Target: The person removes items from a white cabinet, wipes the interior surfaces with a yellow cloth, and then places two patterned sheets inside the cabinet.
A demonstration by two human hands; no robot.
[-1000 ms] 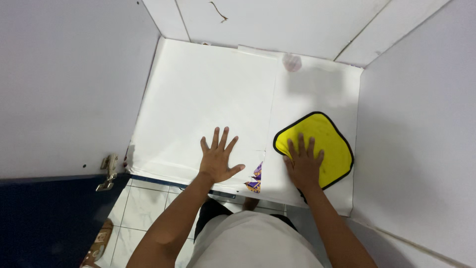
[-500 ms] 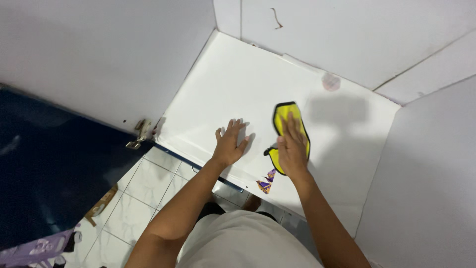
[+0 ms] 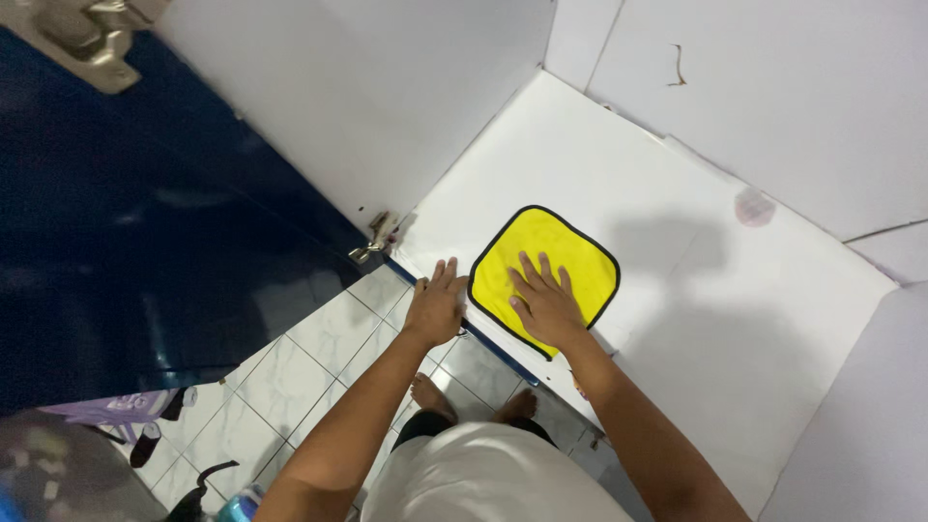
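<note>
A yellow cloth [image 3: 556, 253] with a black edge lies flat on a white shelf [image 3: 677, 290] inside a cabinet, near its front left corner. My right hand [image 3: 541, 302] presses flat on the cloth with fingers spread. My left hand [image 3: 435, 302] rests on the shelf's front edge, just left of the cloth, fingers together and holding nothing.
White cabinet walls [image 3: 773, 106] close in the shelf at the back and the right. A dark blue door [image 3: 145, 222] with a metal hinge [image 3: 375, 237] stands open at the left. A pinkish round stain [image 3: 754, 206] marks the shelf. Below lies a white tiled floor [image 3: 290, 387] with my bare feet.
My right hand has slid the yellow cloth from the shelf's right side to its front left corner, and the cloth lies flat again. My left hand moved to the front edge. The view swung left.
</note>
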